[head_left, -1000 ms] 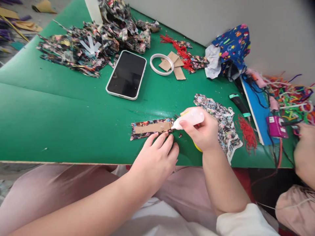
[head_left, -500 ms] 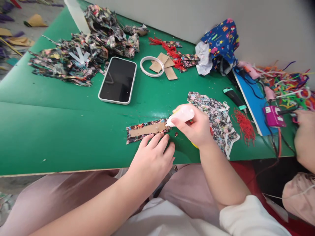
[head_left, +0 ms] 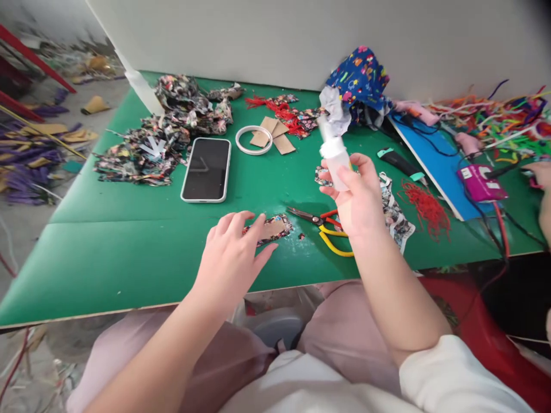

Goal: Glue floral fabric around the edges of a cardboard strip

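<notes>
My right hand (head_left: 359,198) is closed around a small white glue bottle (head_left: 333,155), held upright above the green table (head_left: 129,246). My left hand (head_left: 230,252) lies open with fingers spread over a floral-patterned strip with a brown cardboard middle (head_left: 275,228), covering most of it. Yellow-handled scissors (head_left: 327,229) lie just right of the strip, under my right wrist. A piece of floral cloth (head_left: 394,215) lies behind my right hand.
A phone (head_left: 205,169) lies face up at mid table, with a white tape ring (head_left: 253,139) and cardboard pieces (head_left: 273,135) beyond. Floral scraps (head_left: 150,149) are heaped at back left. A blue board (head_left: 434,166), purple device (head_left: 480,183), red threads (head_left: 426,209) and another person's hand (head_left: 543,189) are at right.
My right hand lifted the glue bottle off the strip and turned it upright. My left hand slid over the strip. The scissors came into view. The camera tilted up.
</notes>
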Motion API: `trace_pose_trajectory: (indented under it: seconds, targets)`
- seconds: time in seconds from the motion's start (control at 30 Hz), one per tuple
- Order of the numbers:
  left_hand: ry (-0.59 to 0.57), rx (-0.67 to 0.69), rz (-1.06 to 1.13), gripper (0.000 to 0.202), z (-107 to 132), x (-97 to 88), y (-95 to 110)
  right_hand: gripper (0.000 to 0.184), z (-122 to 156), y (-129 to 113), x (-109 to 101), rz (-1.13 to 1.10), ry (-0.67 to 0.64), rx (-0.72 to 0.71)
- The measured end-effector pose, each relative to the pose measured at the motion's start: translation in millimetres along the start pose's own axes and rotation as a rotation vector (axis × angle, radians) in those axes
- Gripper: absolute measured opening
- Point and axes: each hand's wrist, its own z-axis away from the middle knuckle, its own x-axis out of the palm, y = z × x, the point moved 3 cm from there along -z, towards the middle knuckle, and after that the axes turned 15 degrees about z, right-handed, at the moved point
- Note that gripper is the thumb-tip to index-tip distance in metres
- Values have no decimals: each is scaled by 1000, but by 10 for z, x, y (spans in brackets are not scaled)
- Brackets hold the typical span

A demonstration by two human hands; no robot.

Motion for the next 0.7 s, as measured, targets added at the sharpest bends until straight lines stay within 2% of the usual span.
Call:
trace_pose_trajectory:
  seconds: [0.07,0.17,0.3,0.4,0.53,0.7]
  targets:
    - [-43,-49,-64,43,-14,11,-47,32,-35,26,-10,-83,-82,10]
    - [-79,-78,-76,34,-50,31,-65,37,-44,84,56,12,-196,39]
    - [-118,-104,-36,31,-120,3,-56,36,-74,176,93,274,-144,-14]
    - [-198,-152,61,29,-149,-54,-70,34,-106,275,75,518,-149,-48]
    - [-257,-332,407,27,-139,-160,-152,40,-94,315,49,764,-135,-80]
    - [-119,-483,1208,32,-98,-320,-61,68,-16,218,29,845,-133,-114]
